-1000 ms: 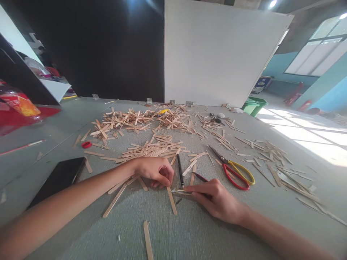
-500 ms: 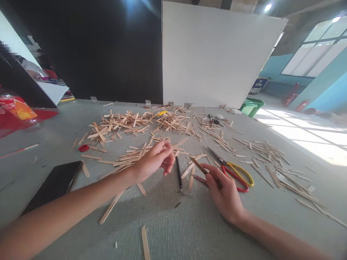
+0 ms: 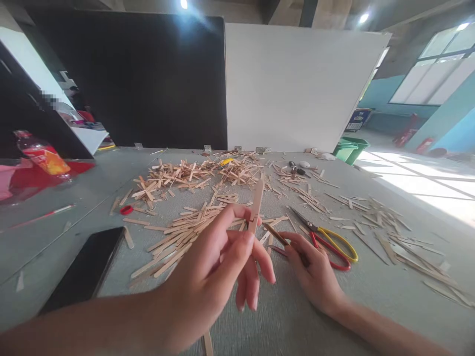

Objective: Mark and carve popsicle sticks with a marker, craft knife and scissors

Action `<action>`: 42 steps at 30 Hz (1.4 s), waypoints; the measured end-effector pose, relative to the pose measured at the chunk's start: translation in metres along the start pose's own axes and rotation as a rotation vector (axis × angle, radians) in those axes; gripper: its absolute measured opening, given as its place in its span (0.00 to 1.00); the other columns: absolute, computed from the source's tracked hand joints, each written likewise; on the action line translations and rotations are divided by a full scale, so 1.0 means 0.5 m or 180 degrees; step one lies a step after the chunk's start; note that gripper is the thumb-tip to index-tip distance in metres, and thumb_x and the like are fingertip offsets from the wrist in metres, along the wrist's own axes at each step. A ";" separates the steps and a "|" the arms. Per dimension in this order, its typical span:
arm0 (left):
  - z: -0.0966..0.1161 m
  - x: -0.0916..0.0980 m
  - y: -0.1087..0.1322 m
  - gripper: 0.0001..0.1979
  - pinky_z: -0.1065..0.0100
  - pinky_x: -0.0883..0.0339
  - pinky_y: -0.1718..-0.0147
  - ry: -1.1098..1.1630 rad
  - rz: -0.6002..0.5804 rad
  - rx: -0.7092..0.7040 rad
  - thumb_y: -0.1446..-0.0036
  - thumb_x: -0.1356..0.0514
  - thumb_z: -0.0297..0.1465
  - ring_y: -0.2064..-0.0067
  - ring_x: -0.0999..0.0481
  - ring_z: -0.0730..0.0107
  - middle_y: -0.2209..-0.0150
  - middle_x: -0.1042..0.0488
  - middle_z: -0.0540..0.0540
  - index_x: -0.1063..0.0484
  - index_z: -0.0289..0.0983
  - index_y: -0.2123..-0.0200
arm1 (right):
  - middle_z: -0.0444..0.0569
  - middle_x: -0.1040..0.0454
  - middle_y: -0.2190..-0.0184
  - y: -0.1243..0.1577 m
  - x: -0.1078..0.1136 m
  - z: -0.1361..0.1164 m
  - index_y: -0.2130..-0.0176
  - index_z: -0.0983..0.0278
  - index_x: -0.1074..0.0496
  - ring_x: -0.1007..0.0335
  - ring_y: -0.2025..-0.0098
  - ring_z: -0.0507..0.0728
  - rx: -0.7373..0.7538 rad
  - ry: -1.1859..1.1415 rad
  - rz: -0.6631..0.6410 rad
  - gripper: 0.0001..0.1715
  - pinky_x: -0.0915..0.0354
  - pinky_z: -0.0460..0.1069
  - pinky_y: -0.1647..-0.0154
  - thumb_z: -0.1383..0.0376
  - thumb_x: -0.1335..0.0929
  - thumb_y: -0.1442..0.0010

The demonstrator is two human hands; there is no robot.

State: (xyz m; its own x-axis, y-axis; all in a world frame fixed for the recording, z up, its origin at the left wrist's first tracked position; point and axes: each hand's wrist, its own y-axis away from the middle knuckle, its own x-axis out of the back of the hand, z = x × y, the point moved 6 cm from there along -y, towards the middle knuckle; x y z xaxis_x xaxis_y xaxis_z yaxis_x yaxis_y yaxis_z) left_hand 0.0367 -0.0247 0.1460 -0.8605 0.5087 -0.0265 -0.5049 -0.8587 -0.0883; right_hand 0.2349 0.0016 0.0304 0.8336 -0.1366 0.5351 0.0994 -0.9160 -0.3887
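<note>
My left hand (image 3: 218, 262) is raised near the middle, pinching a wooden craft stick (image 3: 258, 198) between thumb and fingers. The stick points upward and has a small notch or crack low down, just above the thumb. My right hand (image 3: 311, 267) rests close to the table, closed round a slim brown pointed tool (image 3: 273, 232); its exact kind is unclear. A reddish strip beside it also runs toward the fingers. Scissors (image 3: 322, 237) with red and yellow handles lie open just beyond my right hand. Loose craft sticks (image 3: 185, 232) lie behind my left hand.
A large pile of sticks (image 3: 174, 173) spreads along the back, with scattered sticks (image 3: 382, 217) on the right. A black phone (image 3: 85, 267), a red ring (image 3: 126, 210) and a drink bottle (image 3: 46, 158) are on the left. Black and white boards (image 3: 297, 89) stand behind.
My left hand has come nearer and turned, bringing the craft stick upright. It now hides the black pen on the table. My right hand keeps the tool in nearly the same place.
</note>
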 end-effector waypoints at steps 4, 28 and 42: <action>0.006 -0.008 0.015 0.15 0.70 0.33 0.76 -0.0017 0.0078 -0.0015 0.25 0.48 0.43 0.76 0.27 0.73 0.68 0.22 0.49 0.42 0.43 0.43 | 0.39 0.34 0.78 0.000 -0.005 0.002 0.46 0.63 0.27 0.40 0.76 0.53 -0.0008 -0.0005 -0.0083 0.20 0.43 0.46 0.74 0.55 0.39 0.25; 0.030 0.022 0.011 0.12 0.74 0.27 0.71 -0.0959 0.0669 -0.0729 0.30 0.42 0.31 0.69 0.25 0.74 0.63 0.22 0.48 0.18 0.45 0.51 | 0.42 0.30 0.75 -0.001 -0.017 0.010 0.47 0.63 0.25 0.44 0.75 0.53 -0.0070 -0.0118 -0.0286 0.20 0.44 0.47 0.73 0.56 0.39 0.25; 0.017 0.014 0.008 0.05 0.76 0.26 0.70 -0.0709 0.0478 -0.0278 0.31 0.40 0.33 0.67 0.21 0.73 0.65 0.19 0.48 0.26 0.41 0.56 | 0.40 0.34 0.76 -0.005 -0.017 0.002 0.55 0.64 0.26 0.46 0.75 0.52 -0.0030 -0.0204 -0.0348 0.17 0.45 0.47 0.74 0.57 0.39 0.26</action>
State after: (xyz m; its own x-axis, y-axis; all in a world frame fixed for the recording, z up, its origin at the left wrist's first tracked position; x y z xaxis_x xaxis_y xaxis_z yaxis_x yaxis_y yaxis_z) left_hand 0.0279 -0.0250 0.1538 -0.9238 0.3417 0.1728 -0.3713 -0.9098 -0.1856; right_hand 0.2282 0.0054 0.0258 0.8511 -0.0115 0.5249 0.1869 -0.9277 -0.3233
